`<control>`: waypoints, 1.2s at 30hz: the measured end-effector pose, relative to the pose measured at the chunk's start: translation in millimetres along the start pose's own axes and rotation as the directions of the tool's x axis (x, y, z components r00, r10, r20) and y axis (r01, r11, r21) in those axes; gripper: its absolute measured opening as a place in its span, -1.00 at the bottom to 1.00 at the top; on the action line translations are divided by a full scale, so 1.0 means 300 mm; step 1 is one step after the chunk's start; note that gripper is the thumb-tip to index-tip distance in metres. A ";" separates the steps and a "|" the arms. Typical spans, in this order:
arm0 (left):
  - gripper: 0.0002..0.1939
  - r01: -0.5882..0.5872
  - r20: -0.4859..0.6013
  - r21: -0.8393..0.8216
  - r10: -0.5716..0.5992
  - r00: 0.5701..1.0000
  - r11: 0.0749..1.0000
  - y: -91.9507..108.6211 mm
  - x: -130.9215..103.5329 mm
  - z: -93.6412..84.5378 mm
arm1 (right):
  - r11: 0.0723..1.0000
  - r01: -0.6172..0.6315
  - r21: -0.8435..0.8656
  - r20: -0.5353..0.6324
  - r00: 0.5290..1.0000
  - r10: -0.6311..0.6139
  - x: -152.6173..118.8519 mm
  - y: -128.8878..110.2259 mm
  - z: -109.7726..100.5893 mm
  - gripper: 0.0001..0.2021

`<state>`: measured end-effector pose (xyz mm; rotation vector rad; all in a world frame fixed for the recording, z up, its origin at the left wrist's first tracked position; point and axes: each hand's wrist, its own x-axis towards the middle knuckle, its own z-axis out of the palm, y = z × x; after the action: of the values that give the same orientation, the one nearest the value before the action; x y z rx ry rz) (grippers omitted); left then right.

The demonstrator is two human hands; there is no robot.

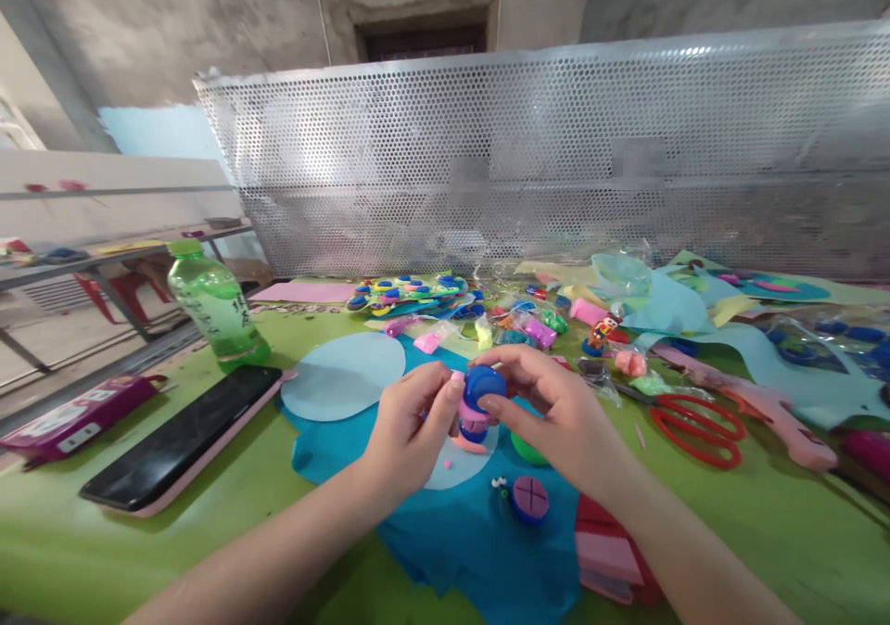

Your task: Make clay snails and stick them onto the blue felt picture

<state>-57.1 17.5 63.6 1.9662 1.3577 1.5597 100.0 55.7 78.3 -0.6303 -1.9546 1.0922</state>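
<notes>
Fingertips of my right hand (539, 402) close around a small blue-and-pink clay figure (485, 386) with a rounded blue top. It is upright above a pale round sheet (451, 472) on blue sheet material (479, 551). My left hand (417, 421) pinches a tiny pink clay piece (457, 377) right beside the figure's blue top. A pink crumb (448, 465) lies below on the pale sheet. Nearer me are a blue disc with a crossed pink top (531, 498) and a small green piece with two white eyes (502, 492). My palms and some fingers are hidden.
Left on the green table (229, 551) are a phone (187, 440), purple case (83, 416) and green bottle (215, 305). Red-handled scissors (699, 428), a toy figurine (602, 333) and clay packets (539, 331) lie rightward. A perforated metal panel (556, 133) stands behind.
</notes>
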 end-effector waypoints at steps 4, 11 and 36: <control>-0.61 -0.049 -0.013 0.103 0.050 0.999 0.994 -0.003 -0.003 -0.003 | 1.000 0.009 -0.005 0.013 1.000 -0.009 0.000 -0.007 0.002 -0.79; -0.56 -0.201 -0.013 0.060 0.202 0.979 0.978 -0.020 0.000 -0.019 | 1.000 -0.005 0.001 0.018 1.000 0.005 -0.003 -0.018 -0.002 -0.80; -0.72 -0.239 0.097 0.146 0.226 0.969 0.960 -0.013 0.017 -0.037 | 0.998 0.014 -0.059 0.076 0.997 -0.009 0.002 -0.017 -0.015 -0.78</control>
<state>-68.7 20.1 68.0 2.3313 1.2918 1.4922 103.3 55.6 84.3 -0.6167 -2.0602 1.0679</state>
